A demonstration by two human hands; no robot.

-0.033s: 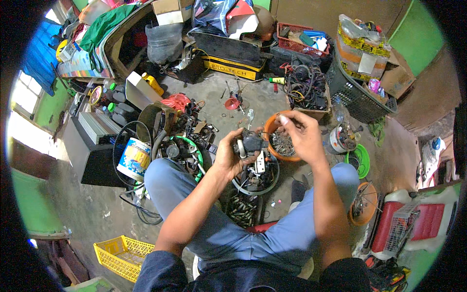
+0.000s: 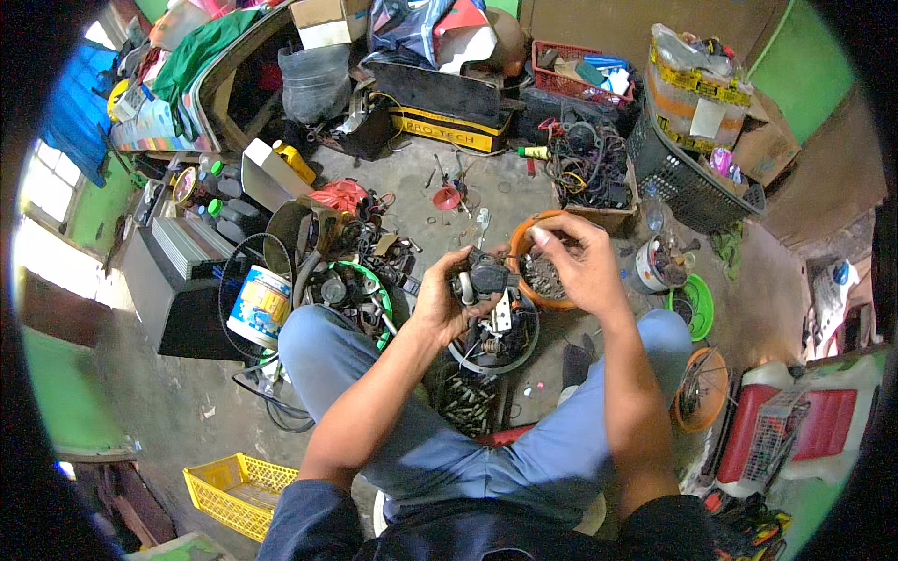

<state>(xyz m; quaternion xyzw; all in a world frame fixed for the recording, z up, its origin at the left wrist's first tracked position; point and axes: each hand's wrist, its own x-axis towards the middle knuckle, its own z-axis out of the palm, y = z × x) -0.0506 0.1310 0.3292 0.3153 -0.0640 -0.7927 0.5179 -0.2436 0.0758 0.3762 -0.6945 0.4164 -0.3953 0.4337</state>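
Note:
In front of my knees, my left hand (image 2: 443, 297) is closed round a black mechanical part with a pale curved pipe (image 2: 485, 277). The part is held up above a round tub of metal parts (image 2: 496, 353). My right hand (image 2: 578, 257) is just to its right, thumb and fingers pinched together, apart from the part. Whatever is between those fingertips, if anything, is too small to make out. Beneath the right hand stands an orange bowl (image 2: 521, 245) with many small metal pieces, partly hidden by the fingers.
A green-rimmed basin of parts (image 2: 382, 297) is by my left knee, near a white bucket (image 2: 257, 304). To the right are a white pail (image 2: 645, 271), a green bowl (image 2: 700, 309) and an orange basin (image 2: 716, 411). A box of cables (image 2: 594, 173) lies farther off; a yellow basket (image 2: 220, 500) sits behind left.

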